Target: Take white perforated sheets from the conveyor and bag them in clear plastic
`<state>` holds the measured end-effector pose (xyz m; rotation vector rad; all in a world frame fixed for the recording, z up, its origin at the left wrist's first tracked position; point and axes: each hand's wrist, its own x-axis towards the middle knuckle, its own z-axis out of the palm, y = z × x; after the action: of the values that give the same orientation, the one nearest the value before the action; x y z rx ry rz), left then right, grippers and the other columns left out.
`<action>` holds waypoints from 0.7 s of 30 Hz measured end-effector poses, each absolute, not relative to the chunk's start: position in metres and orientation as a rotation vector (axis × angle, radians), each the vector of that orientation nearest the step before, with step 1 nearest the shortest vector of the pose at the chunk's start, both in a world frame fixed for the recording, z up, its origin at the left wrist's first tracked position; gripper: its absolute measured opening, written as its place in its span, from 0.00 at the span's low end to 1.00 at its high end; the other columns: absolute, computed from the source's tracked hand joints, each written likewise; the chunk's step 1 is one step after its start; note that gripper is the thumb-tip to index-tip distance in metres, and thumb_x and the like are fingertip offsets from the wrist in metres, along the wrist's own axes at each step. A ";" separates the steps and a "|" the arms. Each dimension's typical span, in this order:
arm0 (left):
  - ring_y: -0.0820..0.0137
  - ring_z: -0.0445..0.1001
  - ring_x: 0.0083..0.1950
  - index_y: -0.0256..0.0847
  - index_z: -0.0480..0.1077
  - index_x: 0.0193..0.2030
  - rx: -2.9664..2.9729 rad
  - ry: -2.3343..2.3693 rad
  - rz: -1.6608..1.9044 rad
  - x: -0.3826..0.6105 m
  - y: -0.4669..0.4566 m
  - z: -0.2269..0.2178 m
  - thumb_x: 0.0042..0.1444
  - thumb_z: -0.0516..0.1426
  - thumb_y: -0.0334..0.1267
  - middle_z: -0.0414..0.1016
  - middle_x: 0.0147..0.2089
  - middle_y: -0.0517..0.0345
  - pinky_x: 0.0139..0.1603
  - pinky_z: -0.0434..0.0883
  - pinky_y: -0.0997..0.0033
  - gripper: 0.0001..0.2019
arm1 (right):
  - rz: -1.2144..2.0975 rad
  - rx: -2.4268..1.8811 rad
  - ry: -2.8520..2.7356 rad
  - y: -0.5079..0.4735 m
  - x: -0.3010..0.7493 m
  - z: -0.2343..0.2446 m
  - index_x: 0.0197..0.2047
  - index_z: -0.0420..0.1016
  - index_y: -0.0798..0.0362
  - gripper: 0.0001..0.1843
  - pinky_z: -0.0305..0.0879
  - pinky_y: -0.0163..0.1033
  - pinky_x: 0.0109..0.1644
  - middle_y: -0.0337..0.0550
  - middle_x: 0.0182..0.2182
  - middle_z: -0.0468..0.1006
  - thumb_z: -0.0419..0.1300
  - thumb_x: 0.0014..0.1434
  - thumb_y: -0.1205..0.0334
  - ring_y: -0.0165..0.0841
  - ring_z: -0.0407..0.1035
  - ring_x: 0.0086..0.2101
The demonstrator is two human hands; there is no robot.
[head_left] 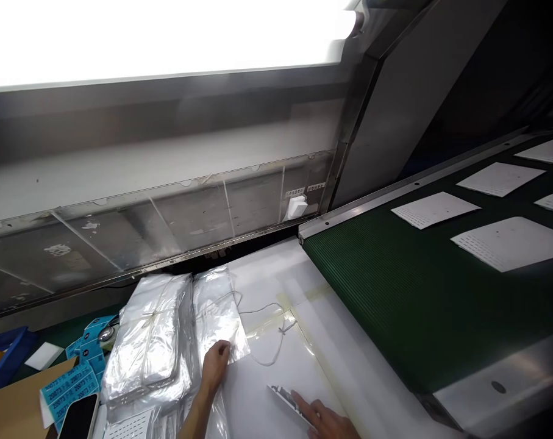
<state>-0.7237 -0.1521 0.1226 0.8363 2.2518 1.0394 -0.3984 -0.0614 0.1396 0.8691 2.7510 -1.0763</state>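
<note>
My left hand (216, 363) is closed at the near end of a flat clear plastic bag (214, 305), its fingers pinched on the bag's edge. Low in the view, my right hand (327, 421) grips a thin white card with dark print (285, 397), the index finger lying along it; part of the card is cut off from sight by the fingers. To the left of the bag lies a thick stack of clear plastic bags (150, 332), tied crosswise with string. A loose loop of string (276, 360) rests on the white tabletop (253, 402) between the hands.
On the right, a green conveyor belt (363, 280) carries several white sheets (434, 210). At the left are blue label strips (72, 390), a phone (79, 417), a cardboard box (17, 405) and a blue tray (11, 353). A bright lamp hangs above; a clear-fronted rack (189, 210) runs behind.
</note>
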 end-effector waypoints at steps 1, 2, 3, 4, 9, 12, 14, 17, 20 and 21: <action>0.63 0.71 0.34 0.41 0.70 0.31 0.821 2.244 1.056 -0.725 -0.152 0.122 0.54 0.50 0.46 0.74 0.30 0.57 0.37 0.64 0.66 0.13 | -1.083 0.872 2.756 -0.061 -0.398 0.141 0.66 0.40 0.30 0.37 0.71 0.43 0.33 0.44 0.39 0.76 0.48 0.57 0.66 0.39 0.73 0.33; 0.63 0.70 0.33 0.41 0.69 0.30 0.807 2.235 1.071 -0.727 -0.153 0.123 0.54 0.50 0.47 0.74 0.29 0.58 0.37 0.64 0.67 0.13 | -1.090 0.872 2.759 -0.061 -0.398 0.141 0.66 0.41 0.30 0.37 0.71 0.42 0.32 0.44 0.39 0.76 0.48 0.57 0.66 0.39 0.73 0.33; 0.63 0.70 0.33 0.41 0.68 0.29 0.796 2.227 1.086 -0.729 -0.153 0.123 0.53 0.51 0.47 0.73 0.28 0.58 0.36 0.64 0.67 0.13 | -1.096 0.872 2.761 -0.061 -0.397 0.141 0.66 0.41 0.30 0.37 0.70 0.42 0.32 0.44 0.38 0.76 0.48 0.57 0.66 0.39 0.73 0.32; 0.64 0.70 0.33 0.41 0.67 0.28 0.785 2.220 1.098 -0.731 -0.154 0.123 0.53 0.51 0.48 0.72 0.28 0.59 0.36 0.64 0.67 0.13 | -1.107 0.873 2.760 -0.060 -0.397 0.141 0.66 0.42 0.31 0.36 0.70 0.42 0.31 0.44 0.38 0.76 0.48 0.57 0.66 0.39 0.73 0.32; 0.67 0.66 0.28 0.41 0.65 0.25 0.728 2.211 1.117 -0.737 -0.158 0.125 0.50 0.56 0.53 0.67 0.24 0.63 0.32 0.60 0.69 0.17 | -1.174 0.886 2.748 -0.059 -0.397 0.140 0.65 0.44 0.31 0.36 0.70 0.44 0.33 0.44 0.39 0.76 0.49 0.57 0.64 0.40 0.73 0.33; 0.69 0.63 0.26 0.41 0.63 0.23 0.715 2.172 1.123 -0.739 -0.158 0.126 0.49 0.57 0.56 0.64 0.21 0.65 0.30 0.59 0.71 0.19 | -1.271 0.898 2.707 -0.056 -0.396 0.145 0.65 0.46 0.31 0.34 0.71 0.45 0.35 0.43 0.39 0.77 0.50 0.57 0.61 0.40 0.73 0.34; 0.69 0.63 0.26 0.41 0.62 0.22 0.716 2.123 1.129 -0.739 -0.157 0.126 0.50 0.55 0.57 0.64 0.21 0.65 0.29 0.60 0.71 0.21 | -1.383 0.939 2.639 -0.052 -0.394 0.151 0.65 0.47 0.32 0.33 0.71 0.47 0.40 0.42 0.42 0.77 0.51 0.58 0.59 0.41 0.73 0.37; 0.68 0.65 0.26 0.41 0.61 0.21 0.713 2.061 1.136 -0.740 -0.155 0.126 0.52 0.51 0.58 0.66 0.22 0.63 0.30 0.62 0.71 0.22 | -1.666 1.032 2.425 -0.042 -0.392 0.164 0.66 0.44 0.34 0.35 0.63 0.49 0.56 0.39 0.56 0.69 0.53 0.58 0.55 0.42 0.66 0.52; 0.68 0.65 0.27 0.41 0.63 0.22 0.701 2.044 1.148 -0.742 -0.153 0.125 0.53 0.50 0.59 0.66 0.22 0.62 0.31 0.63 0.70 0.22 | -2.031 1.197 2.111 -0.032 -0.403 0.184 0.67 0.39 0.36 0.37 0.53 0.46 0.63 0.37 0.64 0.56 0.52 0.60 0.53 0.39 0.53 0.61; 0.68 0.65 0.27 0.41 0.63 0.21 0.697 2.046 1.152 -0.743 -0.151 0.125 0.53 0.50 0.59 0.66 0.22 0.62 0.31 0.63 0.70 0.23 | -2.134 1.254 2.027 -0.029 -0.413 0.191 0.67 0.39 0.37 0.37 0.52 0.46 0.63 0.36 0.65 0.53 0.53 0.60 0.52 0.39 0.51 0.62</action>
<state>-0.7427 -0.1515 0.1249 0.6974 2.0459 1.1521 -0.4131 -0.0293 0.1907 1.2539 2.0271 -2.1342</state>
